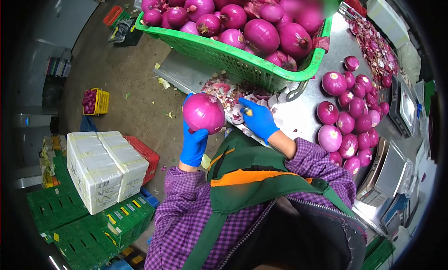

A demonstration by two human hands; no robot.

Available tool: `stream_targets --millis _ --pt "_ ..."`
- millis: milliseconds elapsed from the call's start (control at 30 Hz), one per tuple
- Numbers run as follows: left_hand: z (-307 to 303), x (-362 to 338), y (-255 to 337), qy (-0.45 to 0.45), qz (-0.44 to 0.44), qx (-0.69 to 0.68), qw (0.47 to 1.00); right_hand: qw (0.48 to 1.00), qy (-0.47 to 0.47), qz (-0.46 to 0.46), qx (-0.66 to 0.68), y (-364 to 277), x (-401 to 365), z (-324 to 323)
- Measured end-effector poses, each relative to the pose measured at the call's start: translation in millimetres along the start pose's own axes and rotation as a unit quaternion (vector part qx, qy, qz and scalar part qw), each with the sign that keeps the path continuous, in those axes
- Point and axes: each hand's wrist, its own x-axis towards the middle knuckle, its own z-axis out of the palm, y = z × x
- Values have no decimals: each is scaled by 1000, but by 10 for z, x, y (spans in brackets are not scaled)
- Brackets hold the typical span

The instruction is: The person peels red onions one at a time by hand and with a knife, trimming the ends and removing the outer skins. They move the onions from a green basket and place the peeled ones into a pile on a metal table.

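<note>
My left hand (193, 144), in a blue glove, is wrapped round a large, smooth purple onion (204, 113) in front of my apron. To its right, my right hand (259, 121), also gloved in blue, is closed around a small knife (247, 111) with a yellowish handle; its blade is hard to make out. Onion skins (224, 90) lie on the metal table (298, 112) just beyond both hands. Above them stands a green crate (242, 62) heaped with purple onions (261, 34). Many peeled onions (345, 122) lie together on the table at the right.
Scales (382, 174) stand along the table's right side. A heap of skins (373, 48) lies at the far right. On the floor at the left are white foam boxes (95, 169), green crates (84, 237) and a yellow crate (102, 102) of onions.
</note>
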Motion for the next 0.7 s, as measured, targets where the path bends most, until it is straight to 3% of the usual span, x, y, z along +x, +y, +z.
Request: stream_targets --millis 67,100,200,233,267,333,367,467,500,533,567,600,633,700 --pt "-49 9 20 12 -15 -7 1000 941 -50 51 331 -70 -57 -126" --pt "-57 28 30 1 -45 4 999 906 -14 -49 420 -141 -26 -124" --pt "59 22 128 -24 -79 87 993 866 -36 -124 483 -506 -40 -330" --pt "69 11 151 -43 -63 77 994 889 64 -185 413 -450 45 -188" --pt "70 0 157 -60 -46 66 995 890 64 -184 413 -419 25 -224" --pt "44 -30 2 -25 -50 23 998 796 -167 51 579 -391 -33 -327" --pt "-61 -56 -160 -20 -53 -27 998 772 -148 97 611 -367 -5 -192" --pt "9 -65 -216 -3 -41 -127 991 797 -119 76 588 -346 43 -322" --pt "1 -35 -215 3 -45 -126 991 858 -101 101 494 -264 100 -332" --pt "-13 -16 -207 10 -51 -125 991 858 -104 103 493 -220 87 -311" --pt "-23 -8 -195 14 -51 -125 991 922 -11 -22 386 -194 73 -289" --pt "-28 13 -176 14 -48 -84 995 949 84 -148 264 -205 66 -309" --pt "-31 27 -155 12 -45 -42 998 971 60 -164 160 -193 -14 -382" --pt "-41 -1 -110 -1 -65 -26 998 982 12 -168 85 -298 -114 -505"
